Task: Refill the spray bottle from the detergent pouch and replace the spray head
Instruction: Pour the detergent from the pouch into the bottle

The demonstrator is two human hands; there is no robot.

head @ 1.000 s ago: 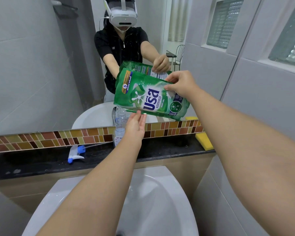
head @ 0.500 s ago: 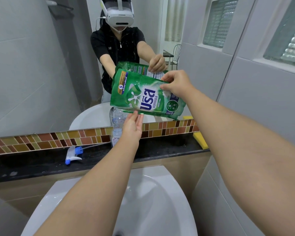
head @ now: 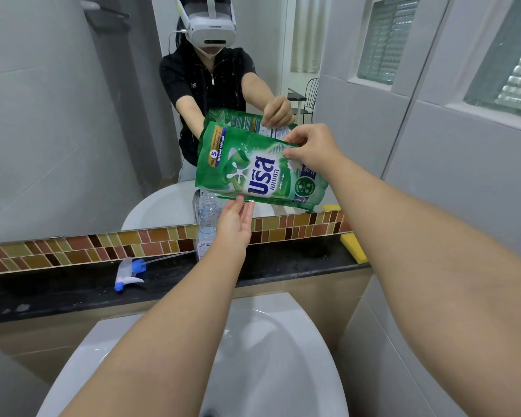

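A green plastic detergent pouch [head: 259, 167] is held tipped on its side above the dark stone ledge [head: 73, 284] behind the white ceramic basin [head: 298, 341]. The right hand [head: 315, 147] pinches the pouch's raised upper right end between thumb and fingers; the left hand [head: 235, 219] reaches up from below, its fingertips touching the pouch's lower edge, fingers straight and not curled around anything. Just under the pouch's lower left corner stands the clear plastic spray bottle [head: 205, 224], uncapped, near the middle of the ledge against the brown and yellow mosaic tile strip [head: 103, 245]; the left hand hides its right side, and whether the spout meets the neck is hard to tell. The white and blue trigger spray head [head: 130, 272] lies on its side toward the ledge's left end, well apart from the bottle. A yellow sponge [head: 355, 247] sits at the ledge's right end. The pouch front carries large white-and-blue Thai lettering, an orange band with a circled "5", and a round green emblem; the small print is unreadable. The wall mirror [head: 57, 115] behind reflects the person and the pouch's back
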